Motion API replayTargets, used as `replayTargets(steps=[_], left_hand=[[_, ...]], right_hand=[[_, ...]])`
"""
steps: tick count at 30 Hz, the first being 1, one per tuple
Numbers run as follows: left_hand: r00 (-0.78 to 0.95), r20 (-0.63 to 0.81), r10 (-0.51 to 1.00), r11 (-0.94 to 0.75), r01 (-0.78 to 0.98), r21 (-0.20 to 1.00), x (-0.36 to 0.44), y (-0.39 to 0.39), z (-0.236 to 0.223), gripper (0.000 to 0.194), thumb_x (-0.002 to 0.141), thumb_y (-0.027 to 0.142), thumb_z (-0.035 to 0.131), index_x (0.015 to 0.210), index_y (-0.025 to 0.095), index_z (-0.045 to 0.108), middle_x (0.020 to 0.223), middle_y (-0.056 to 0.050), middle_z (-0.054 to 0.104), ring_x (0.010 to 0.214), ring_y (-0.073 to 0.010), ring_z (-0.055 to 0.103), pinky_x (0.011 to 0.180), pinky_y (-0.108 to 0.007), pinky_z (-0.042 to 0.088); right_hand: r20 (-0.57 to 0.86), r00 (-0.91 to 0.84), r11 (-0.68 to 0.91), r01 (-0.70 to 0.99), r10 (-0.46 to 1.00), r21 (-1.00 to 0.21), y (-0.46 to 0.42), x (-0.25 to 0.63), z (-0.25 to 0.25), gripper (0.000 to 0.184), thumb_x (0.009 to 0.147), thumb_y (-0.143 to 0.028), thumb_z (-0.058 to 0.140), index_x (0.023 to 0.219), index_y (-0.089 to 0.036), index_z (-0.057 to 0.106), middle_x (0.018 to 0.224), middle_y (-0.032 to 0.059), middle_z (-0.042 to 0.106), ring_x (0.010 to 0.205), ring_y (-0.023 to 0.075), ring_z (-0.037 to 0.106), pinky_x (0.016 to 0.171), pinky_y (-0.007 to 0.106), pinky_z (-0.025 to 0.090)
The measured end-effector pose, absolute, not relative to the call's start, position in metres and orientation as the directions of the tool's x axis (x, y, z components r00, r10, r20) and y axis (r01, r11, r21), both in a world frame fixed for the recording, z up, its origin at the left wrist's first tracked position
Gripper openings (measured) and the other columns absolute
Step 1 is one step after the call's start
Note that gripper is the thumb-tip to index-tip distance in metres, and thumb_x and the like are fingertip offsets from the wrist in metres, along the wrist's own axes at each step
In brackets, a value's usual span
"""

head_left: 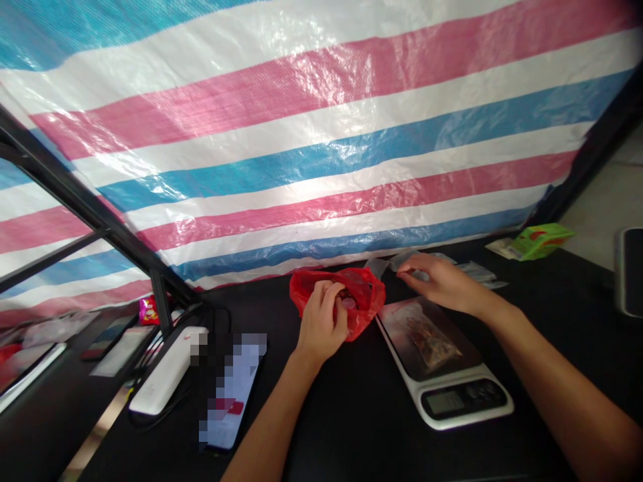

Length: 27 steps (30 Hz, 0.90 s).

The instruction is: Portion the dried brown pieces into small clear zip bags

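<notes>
My left hand [324,321] reaches into the mouth of a crumpled red plastic bag [304,288]. Its fingers are curled down inside, and their tips are hidden, so what they grip cannot be made out. Small dark reddish pieces show within the bag. Beyond the kitchen scale [467,405], my right hand [435,278] is closed in a pinch beside thin clear plastic bags [384,266]. Whatever is between those fingertips is too small to name. On the scale's plate lies a clear packet [432,335] filled with brownish dried pieces.
A phone [231,395] and a white power strip [168,371] with cables lie on the black table [346,428] at left. A green box [542,242] stands at the back right. Behind hangs a striped plastic sheet [321,161], with a black metal frame [90,207] at left.
</notes>
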State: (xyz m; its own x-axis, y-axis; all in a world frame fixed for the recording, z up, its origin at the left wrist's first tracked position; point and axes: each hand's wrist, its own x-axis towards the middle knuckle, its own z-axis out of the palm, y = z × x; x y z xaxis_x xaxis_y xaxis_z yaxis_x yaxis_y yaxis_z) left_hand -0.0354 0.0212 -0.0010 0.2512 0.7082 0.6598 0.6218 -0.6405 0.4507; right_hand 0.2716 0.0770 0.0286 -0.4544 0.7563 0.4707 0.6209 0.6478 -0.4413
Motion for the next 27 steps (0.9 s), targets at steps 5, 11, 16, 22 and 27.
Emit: replayTargets(steps=[5, 11, 16, 22, 27], left_hand=[[0.261, 0.654, 0.71, -0.644, 0.617, 0.453, -0.035, 0.022, -0.002, 0.029, 0.099, 0.01, 0.047, 0.124, 0.022, 0.058, 0.113, -0.009, 0.059, 0.104, -0.0215, 0.063, 0.094, -0.037, 0.055], [0.256, 0.669, 0.698, -0.651, 0.616, 0.443, -0.037, 0.022, -0.001, 0.031, 0.098, 0.009, 0.048, 0.123, 0.022, 0.058, 0.112, -0.008, 0.058, 0.103, -0.0207, 0.063, 0.094, -0.035, 0.054], [0.258, 0.672, 0.695, -0.656, 0.61, 0.444, -0.037, 0.022, 0.0, 0.029, 0.098, 0.009, 0.048, 0.122, 0.022, 0.059, 0.112, -0.008, 0.059, 0.104, -0.0207, 0.063, 0.094, -0.035, 0.054], [0.224, 0.666, 0.712, -0.658, 0.543, 0.521, -0.035, 0.021, 0.0, 0.023, 0.101, 0.013, 0.048, 0.118, 0.021, 0.062, 0.11, -0.008, 0.059, 0.1, -0.0198, 0.062, 0.092, -0.035, 0.053], [0.161, 0.617, 0.77, -0.634, 0.303, 0.711, -0.023, 0.008, 0.008, 0.019, 0.103, 0.033, 0.056, 0.116, 0.021, 0.061, 0.111, -0.009, 0.063, 0.1, -0.0212, 0.061, 0.091, -0.036, 0.051]], right_hand=[[0.422, -0.476, 0.634, 0.624, 0.772, -0.457, 0.074, 0.27, 0.029, 0.016, 0.095, -0.03, 0.063, 0.097, -0.024, 0.077, 0.096, 0.0065, 0.079, 0.091, 0.0263, 0.073, 0.083, 0.04, 0.057], [0.257, -0.54, 0.581, 0.599, 0.801, -0.552, 0.063, 0.266, 0.037, 0.014, 0.092, -0.032, 0.068, 0.099, -0.025, 0.078, 0.1, 0.0055, 0.078, 0.094, 0.0273, 0.073, 0.087, 0.043, 0.059], [0.232, -0.641, 0.64, 0.529, 0.731, -0.558, 0.057, 0.267, 0.041, 0.019, 0.094, -0.046, 0.071, 0.091, -0.029, 0.08, 0.107, 0.0044, 0.075, 0.106, 0.0272, 0.07, 0.098, 0.044, 0.056], [0.239, -0.681, 0.645, 0.436, 0.693, -0.627, 0.05, 0.262, 0.055, 0.024, 0.094, -0.049, 0.073, 0.084, -0.028, 0.079, 0.103, 0.0047, 0.071, 0.105, 0.0258, 0.066, 0.097, 0.042, 0.053], [0.271, -0.685, 0.482, 0.134, 0.676, -0.866, 0.039, 0.242, 0.061, 0.017, 0.094, -0.04, 0.076, 0.093, -0.023, 0.079, 0.093, 0.0045, 0.066, 0.09, 0.0205, 0.065, 0.08, 0.032, 0.051]])
